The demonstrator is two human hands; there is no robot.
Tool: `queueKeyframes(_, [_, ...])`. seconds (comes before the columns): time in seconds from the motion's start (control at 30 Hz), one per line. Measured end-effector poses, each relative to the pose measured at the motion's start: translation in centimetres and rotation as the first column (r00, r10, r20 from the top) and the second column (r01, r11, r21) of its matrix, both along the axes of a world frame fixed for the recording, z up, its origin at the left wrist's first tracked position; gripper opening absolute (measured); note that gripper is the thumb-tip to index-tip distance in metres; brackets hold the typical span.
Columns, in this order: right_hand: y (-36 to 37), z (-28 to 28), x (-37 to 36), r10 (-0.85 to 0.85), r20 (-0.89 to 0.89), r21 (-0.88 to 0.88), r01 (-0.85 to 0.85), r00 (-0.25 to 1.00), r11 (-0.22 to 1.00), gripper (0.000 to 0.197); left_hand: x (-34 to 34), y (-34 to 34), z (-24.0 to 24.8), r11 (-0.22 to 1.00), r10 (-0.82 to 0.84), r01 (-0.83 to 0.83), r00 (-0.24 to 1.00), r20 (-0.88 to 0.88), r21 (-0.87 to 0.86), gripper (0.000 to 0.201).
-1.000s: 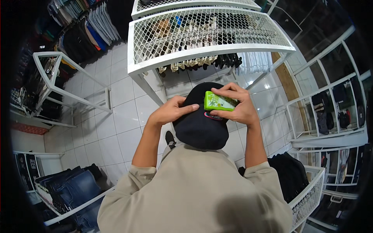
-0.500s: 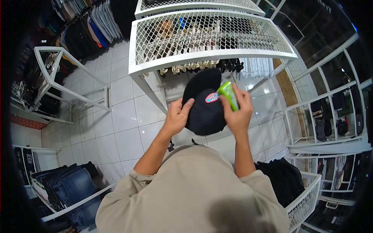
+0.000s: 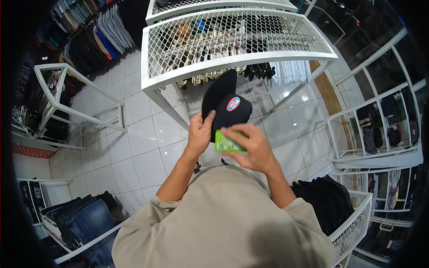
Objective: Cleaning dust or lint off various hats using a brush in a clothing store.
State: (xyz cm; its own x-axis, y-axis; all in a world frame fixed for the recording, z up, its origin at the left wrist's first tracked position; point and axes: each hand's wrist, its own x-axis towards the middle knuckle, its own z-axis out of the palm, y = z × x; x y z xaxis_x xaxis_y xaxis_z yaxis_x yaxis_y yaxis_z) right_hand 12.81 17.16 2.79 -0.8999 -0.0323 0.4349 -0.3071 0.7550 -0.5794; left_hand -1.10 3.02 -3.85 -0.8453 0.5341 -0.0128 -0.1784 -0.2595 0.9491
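The work in hand seems to be rubbing the black cap point(image 3: 223, 117), held before the chest. The fingers of the left hand point(image 3: 199, 134) clamp its side; those of the right hand point(image 3: 254, 148) grip a green block point(image 3: 225, 143) by the crown, contact being unclear. Next move probably needs steady cloth, light pressure. The cap looks matte and soft, its oval patch point(image 3: 233, 103) smooth; the block is boxy.

Plain beige top point(image 3: 210, 205), loose fit, w/ soft folds; sleeves point(image 3: 149, 219) same col., approx. elbow-length, creased; forearms point(image 3: 179, 175) bare below.
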Motion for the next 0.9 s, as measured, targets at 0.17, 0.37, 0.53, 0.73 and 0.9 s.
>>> queueKeyframes(0.17, [2.4, 1.9, -0.8, -0.452, -0.194, -0.178, 0.421, 0.871, 0.889, 0.061, 0.7, 0.0, 0.4, 1.000, 0.021, -0.020, 1.000, -0.015, 0.010, 0.030])
queueKeyframes(0.37, [-0.7, 1.8, 0.2, -0.002, -0.095, -0.022, 0.000, 0.995, 1.000, 0.060, 0.2, 0.1, -0.2, 0.996, -0.077, 0.077, 0.997, 0.021, 0.035, 0.030])
queueKeyframes(0.53, [1.5, 1.2, -2.2, -0.508, -0.225, -0.079, 0.504, 0.832, 0.860, 0.061, 0.7, -0.3, -0.7, 0.980, -0.159, 0.161, 0.987, -0.029, 0.120, 0.033])
queueKeyframes(0.73, [0.9, 0.9, -1.0, -0.169, -0.164, 0.011, 0.173, 0.972, 0.985, 0.063, 0.7, -0.5, 0.1, 0.972, -0.222, 0.208, 0.966, 0.130, 0.113, 0.044])
queueKeyframes(0.9, [0.7, 0.3, -1.3, -0.179, -0.136, 0.073, 0.190, 0.974, 0.979, 0.061, 0.4, 0.1, 0.0, 0.983, -0.162, 0.152, 0.982, 0.099, 0.104, 0.042])
